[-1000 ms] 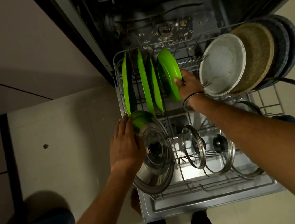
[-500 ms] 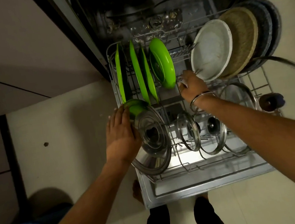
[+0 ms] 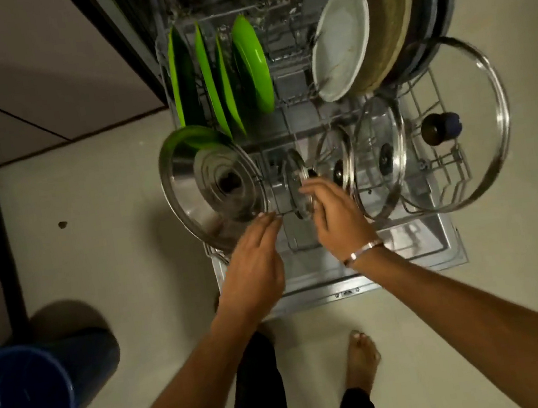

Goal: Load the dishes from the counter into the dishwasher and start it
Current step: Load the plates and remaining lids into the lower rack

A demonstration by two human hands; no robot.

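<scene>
The dishwasher's lower rack (image 3: 433, 101) is pulled out over the open door (image 3: 418, 266). Several green plates (image 3: 251, 64) stand at its back left, and a white plate (image 3: 340, 45) with darker plates behind it stands at the back right. A large steel lid (image 3: 213, 184) leans at the front left. My left hand (image 3: 255, 261) reaches with straight fingers and touches that lid's lower rim. My right hand (image 3: 334, 212), blurred by motion, has its fingers at the rim of a small lid (image 3: 293, 179) standing in the tines. Glass lids (image 3: 378, 157) stand further right.
A big glass lid with a dark knob (image 3: 484, 97) leans at the rack's right side. A blue bucket (image 3: 22, 404) stands on the floor at the lower left. My bare foot (image 3: 362, 360) is just in front of the door. Cabinet fronts (image 3: 16, 66) are at the left.
My right hand left the green plate at the back and came forward to the small lid. My left hand slid from the large lid's left side down to its lower rim.
</scene>
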